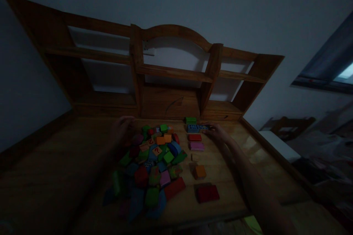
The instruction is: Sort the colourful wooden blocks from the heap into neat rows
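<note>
Right hand [216, 131] at the blue patterned block [193, 128], left hand [122, 129] by the block pile [151, 165].
Dim view: right fingers seem to pinch the block's right end, near the back of the wooden desk [220, 198], in a row with green [190, 120], red [195, 137] and pink [196, 146] blocks. Best to align it squarely and avoid nudging neighbours. Left hand's grip: cannot tell, too dark.

Both forearms are bare, with no sleeve showing on either. The left hand [122, 126], on the side of the block pile [154, 165] away from the right hand [216, 132], is dim and blurred. No ring, watch or glove can be made out in the low light.
</note>
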`<state>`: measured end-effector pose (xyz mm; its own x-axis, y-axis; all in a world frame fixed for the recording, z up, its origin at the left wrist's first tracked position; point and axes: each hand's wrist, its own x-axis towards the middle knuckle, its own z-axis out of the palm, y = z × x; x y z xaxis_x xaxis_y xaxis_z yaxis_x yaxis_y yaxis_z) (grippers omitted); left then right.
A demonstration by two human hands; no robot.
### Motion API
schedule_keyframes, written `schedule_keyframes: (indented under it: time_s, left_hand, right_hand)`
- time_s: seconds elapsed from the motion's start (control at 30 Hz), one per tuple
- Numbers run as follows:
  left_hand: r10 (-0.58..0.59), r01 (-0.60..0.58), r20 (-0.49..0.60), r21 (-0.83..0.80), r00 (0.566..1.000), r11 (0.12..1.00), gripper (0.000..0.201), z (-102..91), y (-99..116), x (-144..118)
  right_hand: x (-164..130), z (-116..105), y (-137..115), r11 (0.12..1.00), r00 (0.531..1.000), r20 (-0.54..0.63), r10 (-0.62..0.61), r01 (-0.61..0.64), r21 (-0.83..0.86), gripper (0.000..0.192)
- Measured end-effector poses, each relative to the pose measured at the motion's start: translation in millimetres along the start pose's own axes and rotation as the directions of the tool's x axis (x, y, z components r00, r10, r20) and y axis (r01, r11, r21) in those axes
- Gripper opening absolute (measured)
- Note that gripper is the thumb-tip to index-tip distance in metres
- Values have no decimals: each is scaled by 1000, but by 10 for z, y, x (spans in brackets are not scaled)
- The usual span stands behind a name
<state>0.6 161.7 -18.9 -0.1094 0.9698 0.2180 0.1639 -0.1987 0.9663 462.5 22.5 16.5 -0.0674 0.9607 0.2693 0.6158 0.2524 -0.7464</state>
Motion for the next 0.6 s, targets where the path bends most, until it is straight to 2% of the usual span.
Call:
schedule_keyframes:
  time_s: [0.23, 0.4, 0.6]
  left_hand:
    - [-17, 18, 38, -7, 999, 1000, 33, -10, 140, -94]
    - [70, -70, 32, 3, 997, 998, 29, -22, -1, -16]
    - [52, -50, 34, -67, 998, 996, 31, 7, -88, 34]
  right_hand:
    - [-5, 26, 47, 998, 998, -40, 41, -43, -39, 34]
    - [3, 25, 57, 998, 998, -41, 43, -45, -47, 36]
    - [4, 37, 13, 999, 1000, -18, 21, -21, -25, 40]
